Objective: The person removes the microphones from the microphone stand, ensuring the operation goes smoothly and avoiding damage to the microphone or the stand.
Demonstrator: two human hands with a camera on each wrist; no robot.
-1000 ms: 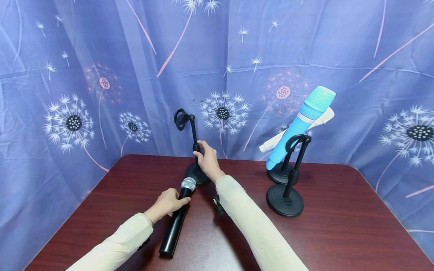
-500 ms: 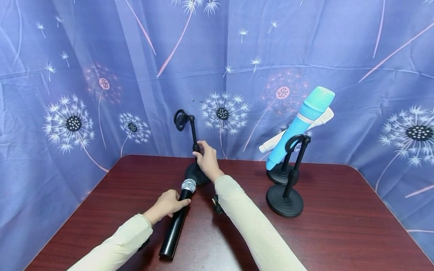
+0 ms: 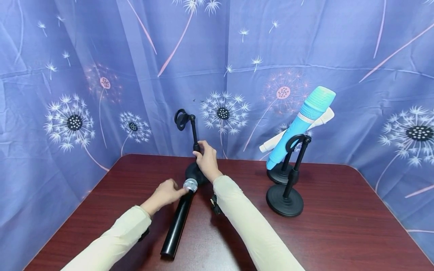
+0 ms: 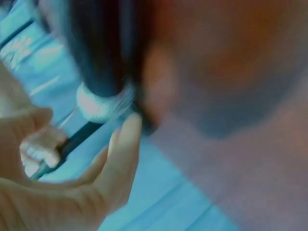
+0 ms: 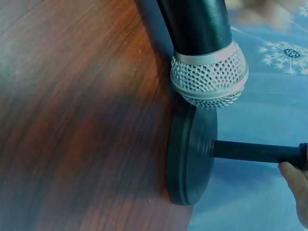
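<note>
So the black handheld microphone with a silver mesh head [image 3: 179, 218] is still lying on the dark red wooden table [image 3: 339, 233], lower centre, not in any holder yet. Left hand [image 3: 165, 194] fingers pinch it just below the head. Further back, right hand [image 3: 207, 158] grips the empty black round-base stand [image 3: 194, 150].

Glossy wood-grain table [image 3: 339, 233] — microphone [image 3: 179, 218] with seemingly metal mesh, matt body.
</note>
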